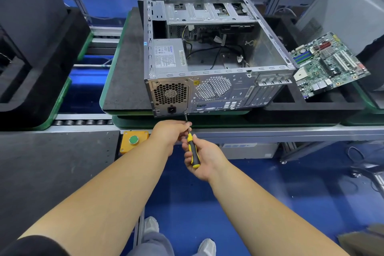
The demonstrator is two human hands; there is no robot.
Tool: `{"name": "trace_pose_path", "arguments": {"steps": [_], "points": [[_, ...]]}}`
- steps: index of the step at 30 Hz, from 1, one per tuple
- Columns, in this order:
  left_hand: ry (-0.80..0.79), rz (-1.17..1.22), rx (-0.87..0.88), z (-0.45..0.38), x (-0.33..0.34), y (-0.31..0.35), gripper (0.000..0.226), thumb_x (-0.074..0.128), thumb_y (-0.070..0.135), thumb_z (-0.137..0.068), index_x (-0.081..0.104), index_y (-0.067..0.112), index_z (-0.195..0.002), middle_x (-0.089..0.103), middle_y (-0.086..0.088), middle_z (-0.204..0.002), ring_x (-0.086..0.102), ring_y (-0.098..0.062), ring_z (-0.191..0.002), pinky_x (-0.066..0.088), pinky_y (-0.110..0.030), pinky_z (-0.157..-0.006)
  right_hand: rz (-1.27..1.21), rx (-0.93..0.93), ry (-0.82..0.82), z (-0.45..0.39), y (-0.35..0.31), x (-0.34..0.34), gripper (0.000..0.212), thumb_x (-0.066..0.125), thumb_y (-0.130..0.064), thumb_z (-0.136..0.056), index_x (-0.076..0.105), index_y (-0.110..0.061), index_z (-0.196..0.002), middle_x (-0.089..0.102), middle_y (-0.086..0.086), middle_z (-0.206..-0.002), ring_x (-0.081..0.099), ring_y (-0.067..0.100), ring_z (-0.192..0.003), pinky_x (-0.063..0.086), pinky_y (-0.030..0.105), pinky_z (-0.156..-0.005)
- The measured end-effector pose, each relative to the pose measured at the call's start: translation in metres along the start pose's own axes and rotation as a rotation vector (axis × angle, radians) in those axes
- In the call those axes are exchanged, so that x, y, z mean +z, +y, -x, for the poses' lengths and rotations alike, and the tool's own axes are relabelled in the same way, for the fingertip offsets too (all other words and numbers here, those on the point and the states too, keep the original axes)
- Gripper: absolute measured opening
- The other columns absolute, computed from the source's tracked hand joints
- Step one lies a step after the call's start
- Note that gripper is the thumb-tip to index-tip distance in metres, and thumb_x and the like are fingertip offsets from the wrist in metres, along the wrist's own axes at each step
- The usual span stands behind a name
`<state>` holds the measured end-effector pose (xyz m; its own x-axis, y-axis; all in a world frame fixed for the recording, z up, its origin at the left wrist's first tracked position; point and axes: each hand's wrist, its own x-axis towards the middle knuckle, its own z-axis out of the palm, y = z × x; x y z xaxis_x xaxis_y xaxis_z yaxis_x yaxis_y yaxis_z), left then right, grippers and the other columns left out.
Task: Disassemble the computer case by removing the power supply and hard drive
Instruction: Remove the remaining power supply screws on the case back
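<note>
Case [218, 64] open on dark foam pad [124, 64], blue floor [207, 203] below; both hands grip screwdriver [193, 149].

Both hands on a screwdriver [193, 149], right hand [204, 158] gripping handle, left hand [169, 134] pinching shaft, tip at computer case [209, 89] rear

One open case [218, 56] sits at centre with one power supply [169, 56] inside, one motherboard [328, 64] at right, one screwdriver [192, 149] below it, one green button [133, 139] at lower left, two hands and two shoes at bottom.
</note>
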<state>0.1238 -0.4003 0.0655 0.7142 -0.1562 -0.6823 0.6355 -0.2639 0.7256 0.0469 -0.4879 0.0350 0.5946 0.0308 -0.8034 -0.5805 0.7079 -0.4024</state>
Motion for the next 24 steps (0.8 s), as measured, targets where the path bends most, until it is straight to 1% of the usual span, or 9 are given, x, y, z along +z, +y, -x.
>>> {"name": "trace_pose_path", "arguments": {"steps": [3,4,6,8,9,12,16,21,24], "points": [[-0.012,0.034,-0.058,0.003,0.002,0.008,0.014,0.051,0.012,-0.101,0.064,0.007,-0.1,0.056,-0.005,-0.077,0.047,-0.012,-0.062,0.044,-0.024,-0.066,0.006,-0.023,0.028,-0.001,0.001,0.002,0.029,0.057,-0.032,-0.099,0.072,-0.006,-0.099,0.066,0.002,-0.068,0.051,0.009,-0.048,0.044,0.022,-0.044],[-0.007,0.045,-0.074,0.003,0.002,0.01,0.015,0.05,0.011,-0.101,0.064,0.006,-0.103,0.057,-0.004,-0.077,0.048,-0.012,-0.063,0.043,-0.023,-0.063,0.021,-0.033,0.048,-0.002,0.001,0.004,0.027,0.06,-0.03,-0.097,0.072,-0.006,-0.099,0.066,0.001,-0.066,0.052,0.009,-0.048,0.046,0.022,-0.045],[-0.001,0.036,-0.102,0.001,0.002,0.013,0.017,0.05,0.012,-0.101,0.065,0.006,-0.097,0.057,-0.003,-0.078,0.049,-0.011,-0.066,0.043,-0.024,-0.062,0.058,-0.046,0.088,-0.003,0.0,0.005,0.025,0.066,-0.028,-0.094,0.072,-0.005,-0.1,0.066,0.002,-0.064,0.054,0.01,-0.049,0.048,0.023,-0.046],[0.005,-0.003,-0.112,-0.002,0.001,0.012,0.018,0.054,0.018,-0.1,0.064,0.007,-0.091,0.057,-0.004,-0.079,0.051,-0.012,-0.068,0.044,-0.022,-0.064,0.089,-0.051,0.118,-0.005,0.0,0.006,0.025,0.069,-0.027,-0.092,0.072,-0.003,-0.097,0.066,0.002,-0.061,0.057,0.011,-0.049,0.05,0.024,-0.047],[0.01,-0.031,-0.101,-0.003,0.001,0.01,0.019,0.057,0.023,-0.099,0.065,0.007,-0.094,0.059,-0.005,-0.081,0.054,-0.014,-0.072,0.046,-0.022,-0.069,0.102,-0.051,0.125,-0.005,0.001,0.006,0.025,0.07,-0.027,-0.091,0.071,-0.003,-0.095,0.066,0.003,-0.06,0.058,0.011,-0.048,0.05,0.024,-0.047],[0.051,-0.18,-0.052,-0.011,-0.002,0.003,0.03,0.067,0.035,-0.092,0.067,0.007,-0.102,0.064,-0.008,-0.091,0.058,-0.019,-0.086,0.053,-0.035,-0.093,0.107,-0.054,0.121,-0.006,0.002,0.007,0.024,0.071,-0.026,-0.09,0.07,-0.002,-0.093,0.066,0.003,-0.057,0.059,0.012,-0.047,0.05,0.024,-0.047],[0.086,-0.213,-0.02,-0.017,-0.004,0.0,0.022,0.07,0.037,-0.089,0.067,0.016,-0.088,0.062,-0.003,-0.08,0.056,-0.015,-0.078,0.053,-0.032,-0.085,0.073,-0.07,0.066,-0.004,0.003,0.009,0.022,0.069,-0.025,-0.092,0.07,-0.003,-0.094,0.064,0.004,-0.059,0.058,0.013,-0.047,0.05,0.025,-0.048],[0.068,-0.153,-0.049,-0.021,-0.003,0.002,0.024,0.071,0.035,-0.089,0.067,0.013,-0.08,0.062,-0.001,-0.072,0.059,-0.018,-0.079,0.051,-0.038,-0.094,0.006,-0.065,-0.065,0.003,-0.002,0.0,0.038,0.05,-0.032,-0.101,0.069,0.0,-0.108,0.066,0.008,-0.071,0.062,0.015,-0.057,0.053,0.026,-0.054],[0.088,-0.114,-0.022,-0.022,0.0,-0.002,0.022,0.073,0.033,-0.087,0.069,0.013,-0.077,0.065,0.0,-0.07,0.061,-0.016,-0.071,0.05,-0.04,-0.091,0.038,-0.037,-0.073,0.005,-0.004,-0.006,0.044,0.04,-0.034,-0.105,0.069,-0.001,-0.109,0.069,0.008,-0.076,0.064,0.014,-0.058,0.053,0.024,-0.052]]}}
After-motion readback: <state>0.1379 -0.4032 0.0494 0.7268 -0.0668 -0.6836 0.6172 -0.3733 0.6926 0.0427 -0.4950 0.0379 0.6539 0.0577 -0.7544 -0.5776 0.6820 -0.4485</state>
